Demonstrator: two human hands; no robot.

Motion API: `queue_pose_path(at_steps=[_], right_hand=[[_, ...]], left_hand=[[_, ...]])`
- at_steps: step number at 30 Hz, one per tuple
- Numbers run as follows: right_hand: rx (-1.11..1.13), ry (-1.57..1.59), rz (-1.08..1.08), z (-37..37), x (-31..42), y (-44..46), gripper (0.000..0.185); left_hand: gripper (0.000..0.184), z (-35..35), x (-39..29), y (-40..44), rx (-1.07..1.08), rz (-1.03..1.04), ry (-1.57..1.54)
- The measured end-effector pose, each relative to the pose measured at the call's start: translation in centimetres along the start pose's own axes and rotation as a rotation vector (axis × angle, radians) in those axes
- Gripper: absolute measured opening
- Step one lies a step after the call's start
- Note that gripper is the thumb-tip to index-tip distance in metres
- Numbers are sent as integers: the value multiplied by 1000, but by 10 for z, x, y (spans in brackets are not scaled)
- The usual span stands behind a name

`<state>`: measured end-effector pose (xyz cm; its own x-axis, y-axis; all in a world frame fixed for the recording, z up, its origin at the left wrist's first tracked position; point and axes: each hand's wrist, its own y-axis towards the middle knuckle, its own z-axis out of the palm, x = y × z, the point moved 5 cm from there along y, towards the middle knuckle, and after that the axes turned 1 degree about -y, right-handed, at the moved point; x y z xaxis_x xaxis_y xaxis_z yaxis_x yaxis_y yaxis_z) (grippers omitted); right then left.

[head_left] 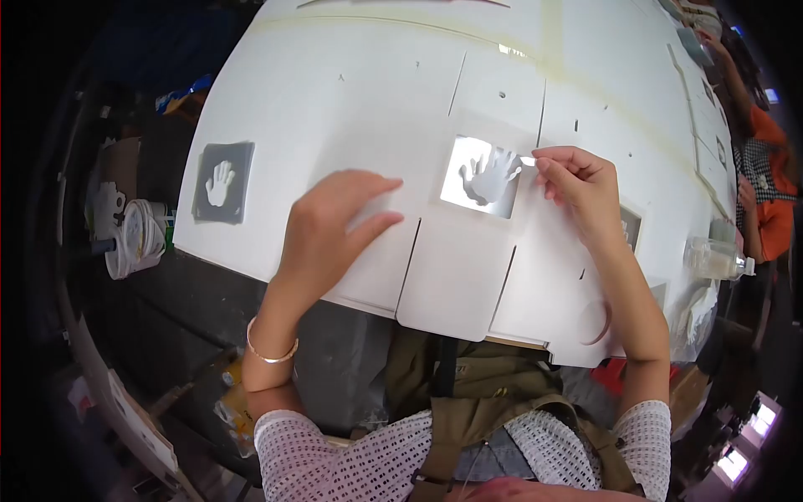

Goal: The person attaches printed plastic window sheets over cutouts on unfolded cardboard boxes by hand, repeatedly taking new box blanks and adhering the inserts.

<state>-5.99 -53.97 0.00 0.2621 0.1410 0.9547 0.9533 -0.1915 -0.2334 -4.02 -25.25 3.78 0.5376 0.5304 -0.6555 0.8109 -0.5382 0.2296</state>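
Head view: a shiny handprint square point(488, 178) lies on the white table point(351, 109), just left of the right hand point(584, 188), whose thumb and forefinger stand close together at a small white piece point(527, 161); whether they grip it cannot be told. The left hand point(333, 224) curves with thumb and fingers parted, left of the square.

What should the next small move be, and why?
Probably lower the left hand onto the left edge of the hand-print square to steady it. The left hand hovers open and apart from the square, while the right hand pinches what looks like a small white tab by its upper right corner, so a pull there might shift it.
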Motion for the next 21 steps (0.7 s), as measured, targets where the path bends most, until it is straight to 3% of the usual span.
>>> queue_pose_path(at_steps=[4,21], right_hand=[[13,8,39,-1,-8,4,13],[57,-47,-9,4,-16,10,11]], left_hand=[[32,15,-14,-6,105,156,28],[36,39,-18,-2,169,254,165]])
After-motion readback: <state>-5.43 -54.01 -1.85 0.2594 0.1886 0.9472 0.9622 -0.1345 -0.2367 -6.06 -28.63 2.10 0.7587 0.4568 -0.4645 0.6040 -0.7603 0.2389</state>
